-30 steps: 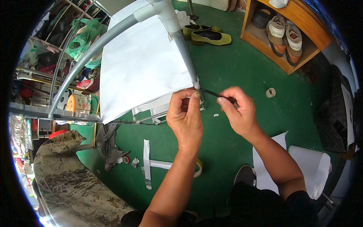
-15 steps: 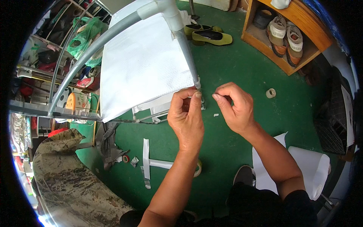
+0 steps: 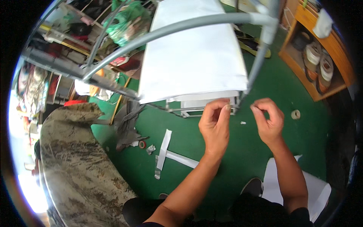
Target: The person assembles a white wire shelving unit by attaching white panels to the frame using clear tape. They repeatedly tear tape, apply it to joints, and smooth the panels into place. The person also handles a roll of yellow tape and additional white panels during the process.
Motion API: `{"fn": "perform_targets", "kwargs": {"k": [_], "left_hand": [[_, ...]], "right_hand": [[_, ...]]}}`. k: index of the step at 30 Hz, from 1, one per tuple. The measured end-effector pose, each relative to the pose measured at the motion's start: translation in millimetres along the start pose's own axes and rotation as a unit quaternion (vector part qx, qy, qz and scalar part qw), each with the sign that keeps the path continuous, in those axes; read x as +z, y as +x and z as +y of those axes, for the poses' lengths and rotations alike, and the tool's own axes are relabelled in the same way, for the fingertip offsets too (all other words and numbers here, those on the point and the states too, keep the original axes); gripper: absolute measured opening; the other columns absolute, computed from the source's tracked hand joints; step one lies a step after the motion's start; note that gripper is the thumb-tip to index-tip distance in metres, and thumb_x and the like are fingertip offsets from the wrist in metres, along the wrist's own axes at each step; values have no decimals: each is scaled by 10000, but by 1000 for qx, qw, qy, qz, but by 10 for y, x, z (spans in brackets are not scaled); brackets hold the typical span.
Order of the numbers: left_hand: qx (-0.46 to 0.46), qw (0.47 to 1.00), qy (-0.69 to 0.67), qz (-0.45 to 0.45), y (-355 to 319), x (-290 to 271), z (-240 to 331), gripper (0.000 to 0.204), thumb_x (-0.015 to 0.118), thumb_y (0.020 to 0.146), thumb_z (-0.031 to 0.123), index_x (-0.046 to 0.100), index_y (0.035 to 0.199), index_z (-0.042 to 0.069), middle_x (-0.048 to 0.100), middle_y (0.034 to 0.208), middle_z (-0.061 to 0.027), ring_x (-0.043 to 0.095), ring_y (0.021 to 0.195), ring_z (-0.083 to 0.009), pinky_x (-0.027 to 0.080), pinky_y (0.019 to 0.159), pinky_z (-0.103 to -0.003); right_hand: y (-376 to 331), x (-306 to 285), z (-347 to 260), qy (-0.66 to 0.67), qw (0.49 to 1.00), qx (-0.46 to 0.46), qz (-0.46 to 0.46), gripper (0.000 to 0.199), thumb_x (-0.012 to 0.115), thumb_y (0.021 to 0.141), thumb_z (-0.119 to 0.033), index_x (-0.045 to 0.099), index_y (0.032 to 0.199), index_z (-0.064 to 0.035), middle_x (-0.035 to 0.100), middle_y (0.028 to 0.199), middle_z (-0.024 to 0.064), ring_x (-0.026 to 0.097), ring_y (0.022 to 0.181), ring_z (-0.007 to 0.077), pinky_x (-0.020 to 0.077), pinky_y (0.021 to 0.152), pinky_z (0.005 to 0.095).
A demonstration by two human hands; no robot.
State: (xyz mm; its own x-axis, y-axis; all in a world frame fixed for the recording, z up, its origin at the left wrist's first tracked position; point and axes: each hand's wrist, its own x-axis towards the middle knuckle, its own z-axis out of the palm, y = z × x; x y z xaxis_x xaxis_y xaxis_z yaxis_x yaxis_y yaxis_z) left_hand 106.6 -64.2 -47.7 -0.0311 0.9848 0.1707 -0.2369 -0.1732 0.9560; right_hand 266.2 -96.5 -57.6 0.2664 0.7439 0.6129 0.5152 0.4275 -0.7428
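1. Head view: standing here, I see a white panel (image 3: 193, 62) ahead of the hands and mostly off to the left, its long axis running away from the person, its near right corner just beyond the gap between them.
2. Along its right side a grey post (image 3: 258, 62) slants down toward that same gap. In the picture, the left hand (image 3: 215, 126) is nearer its lower end; I can't tell whether they touch.
3. That left hand has thumb and forefinger brought together; whether anything thin sits between them, I can't make out.
4. The right hand (image 3: 270, 120), a little apart from the left, makes a similar pinch, contents equally unclear.
5. Right of both hands a tape roll (image 3: 295, 114) lies on the green floor (image 3: 234, 162); white strips (image 3: 164, 149) lie left of them.
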Motion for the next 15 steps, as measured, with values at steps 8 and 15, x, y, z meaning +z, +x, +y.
{"fn": "perform_targets", "kwargs": {"k": [8,15], "left_hand": [[-74,942,-279,171,332,-901,370,110,643,1002,178,601,966,82,597,840,-4,431,618,-77,341,519,-237],[-96,918,-346,169,499,-1141,614,96,657,998,191,613,975,108,586,834,26,411,629,-74,327,530,-237]], "right_hand": [[-303,80,68,25,993,113,-39,102,696,901,35,606,910,-13,683,892,85,596,727,123,470,639,259],[-308,204,-29,33,989,128,-61,100,704,910,8,606,910,-14,681,888,79,577,717,112,465,642,260]]}}
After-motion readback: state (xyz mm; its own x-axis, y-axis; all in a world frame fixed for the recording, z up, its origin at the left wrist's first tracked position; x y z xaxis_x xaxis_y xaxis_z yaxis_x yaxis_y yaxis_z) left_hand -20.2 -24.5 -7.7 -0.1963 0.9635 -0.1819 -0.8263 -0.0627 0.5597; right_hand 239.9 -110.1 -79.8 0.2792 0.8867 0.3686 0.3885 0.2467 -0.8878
